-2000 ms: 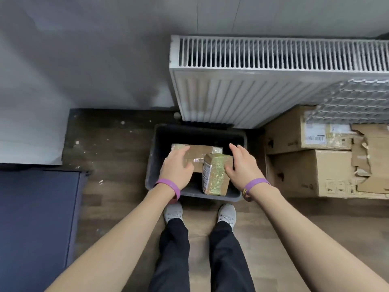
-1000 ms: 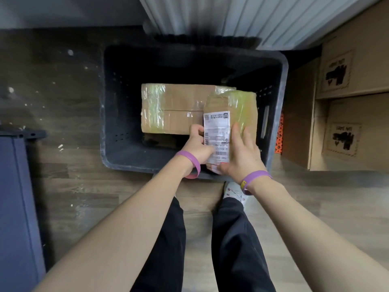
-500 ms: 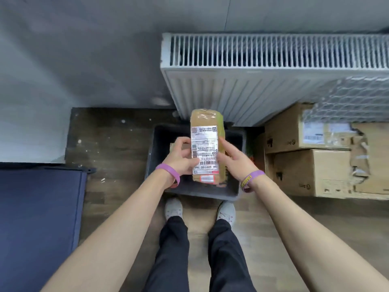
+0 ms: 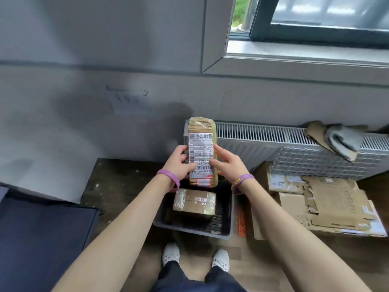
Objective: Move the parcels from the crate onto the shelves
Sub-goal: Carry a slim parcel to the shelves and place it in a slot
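A narrow taped cardboard parcel with a white shipping label stands upright in the air above the crate. My left hand grips its left edge and my right hand grips its right edge. Below them the dark grey crate sits on the floor in front of my feet. One more brown taped parcel lies flat inside it. No shelves appear in this view.
A white radiator runs along the wall behind the crate, with a grey cloth on top. Stacked and flattened cardboard boxes fill the floor to the right. A dark blue surface is at the left. A window is above.
Both hands have lifted the labelled parcel out of the crate and higher up. The camera has tilted upward, bringing the window and wall into view.
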